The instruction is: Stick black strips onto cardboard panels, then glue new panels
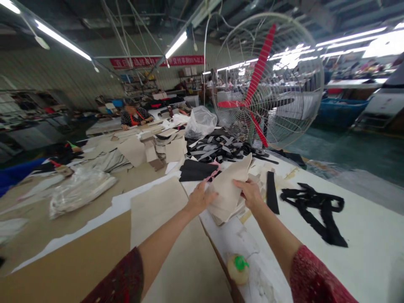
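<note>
A stack of beige fabric pieces [232, 185] lies on the white table [362, 219] in front of me. My left hand [199, 198] grips the stack's left edge with the fingers curled on it. On the right side of the stack, my right hand [251, 191] pinches the top piece between thumb and fingers. A pile of black cut pieces [197, 170] tied with a pink strip sits just behind the stack. A black strip [271, 192] lies flat right of my right hand.
A tangle of black strips [318, 210] lies at right. A bottle with a green cap [238, 268] stands near the table's front. A large fan with red blades [265, 84] stands behind. Brown sheets [164, 202], plastic bags [80, 189] and a seated person [134, 115] are at left.
</note>
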A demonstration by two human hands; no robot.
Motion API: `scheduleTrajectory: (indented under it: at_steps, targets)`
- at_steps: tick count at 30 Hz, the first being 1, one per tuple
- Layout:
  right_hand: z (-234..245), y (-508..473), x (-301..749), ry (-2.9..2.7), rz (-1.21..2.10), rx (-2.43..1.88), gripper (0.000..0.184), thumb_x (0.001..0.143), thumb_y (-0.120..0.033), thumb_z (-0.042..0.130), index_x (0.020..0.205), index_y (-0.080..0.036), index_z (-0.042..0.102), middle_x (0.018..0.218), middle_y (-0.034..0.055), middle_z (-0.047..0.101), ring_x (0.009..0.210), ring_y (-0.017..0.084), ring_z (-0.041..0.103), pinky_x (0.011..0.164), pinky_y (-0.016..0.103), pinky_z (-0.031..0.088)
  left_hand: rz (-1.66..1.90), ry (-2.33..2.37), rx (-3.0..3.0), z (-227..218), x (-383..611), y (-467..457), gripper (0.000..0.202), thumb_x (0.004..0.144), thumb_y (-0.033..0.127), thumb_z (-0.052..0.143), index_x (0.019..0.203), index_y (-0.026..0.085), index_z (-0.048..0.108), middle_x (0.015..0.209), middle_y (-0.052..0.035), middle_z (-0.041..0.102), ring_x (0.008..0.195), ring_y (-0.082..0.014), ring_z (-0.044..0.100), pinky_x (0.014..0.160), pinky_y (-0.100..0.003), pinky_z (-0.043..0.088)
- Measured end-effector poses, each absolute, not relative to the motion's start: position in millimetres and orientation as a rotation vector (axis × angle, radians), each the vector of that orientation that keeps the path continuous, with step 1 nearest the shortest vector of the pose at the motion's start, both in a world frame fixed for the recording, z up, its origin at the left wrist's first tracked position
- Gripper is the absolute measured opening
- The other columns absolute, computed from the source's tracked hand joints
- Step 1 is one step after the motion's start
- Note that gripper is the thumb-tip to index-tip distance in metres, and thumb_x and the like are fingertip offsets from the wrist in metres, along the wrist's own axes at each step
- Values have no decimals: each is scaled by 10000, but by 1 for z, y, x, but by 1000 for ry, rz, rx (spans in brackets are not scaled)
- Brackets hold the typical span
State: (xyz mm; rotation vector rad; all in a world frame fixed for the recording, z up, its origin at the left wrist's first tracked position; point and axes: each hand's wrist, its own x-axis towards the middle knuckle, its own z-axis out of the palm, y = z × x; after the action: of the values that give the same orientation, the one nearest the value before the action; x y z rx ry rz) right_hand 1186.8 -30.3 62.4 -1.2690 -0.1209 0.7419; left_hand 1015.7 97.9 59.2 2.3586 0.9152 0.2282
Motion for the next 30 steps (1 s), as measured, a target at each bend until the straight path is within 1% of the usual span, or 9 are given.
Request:
scheduleTrajectory:
  at_steps: [3,6,8,11,15,21,25,28,30]
  targets:
    - [106,-46,1149,-296,872,-1221,458,487,-223,852,913,-145,701,826,66,759,699,227,687,631,321,544,364,919,2050,92,952,104,930,855,668,409,1506,85,91,1570,-216,241,1427,-283,313,1137,-425,318]
    - [140,-62,1083,-500,1121,-1115,506,499,-279,866,961,-139,717,915,107,760,752,269,704,687,373,557,392,861,1799,117,871,96,875,841,703,370,1469,105,254,1444,-218,465,1262,-304,536,1017,-454,464]
    - [150,-68,1027,-581,1321,-1024,525,524,-290,864,1008,-152,714,942,103,757,797,279,709,737,399,559,398,806,1616,125,809,79,829,789,698,461,1391,130,412,1304,-188,607,1110,-316,643,929,-466,528]
    - [139,-72,933,-651,1574,-899,541,542,-287,860,1045,-165,703,950,86,753,846,271,705,787,403,550,442,807,1104,117,706,39,696,677,573,675,1204,124,593,1100,-161,718,931,-330,706,844,-486,568]
    - [86,-75,805,-617,1782,-972,599,552,-281,824,1116,-171,656,970,79,746,837,262,700,765,396,553,619,1006,647,82,572,-23,493,642,389,783,1035,109,677,916,-146,757,777,-321,722,741,-467,591]
    - [5,-89,667,-1143,1434,-1684,689,741,-202,602,1412,-133,460,1304,149,618,1215,269,571,1040,400,417,882,1262,308,24,453,-92,492,589,259,852,1012,101,659,863,-147,758,687,-292,713,668,-414,592]
    - [-22,-99,627,-1366,1222,-1815,539,859,-229,484,1369,-54,502,1357,206,567,1274,289,521,1084,429,370,947,1300,209,1,427,-110,464,606,243,839,1005,86,663,836,-138,756,657,-261,705,652,-376,591]
    - [-28,-102,617,-1466,1006,-1740,459,892,-227,452,1323,-100,550,1376,182,550,1281,270,496,1082,427,366,969,1300,163,-7,423,-110,473,631,235,818,1048,82,658,857,-148,755,678,-276,712,674,-398,597]
    - [-25,-102,615,-1475,865,-1676,328,896,-231,471,1159,-144,645,1289,173,597,1212,271,518,1036,435,391,956,1290,142,-9,423,-108,466,642,227,805,1056,71,657,867,-165,752,697,-294,718,676,-411,599]
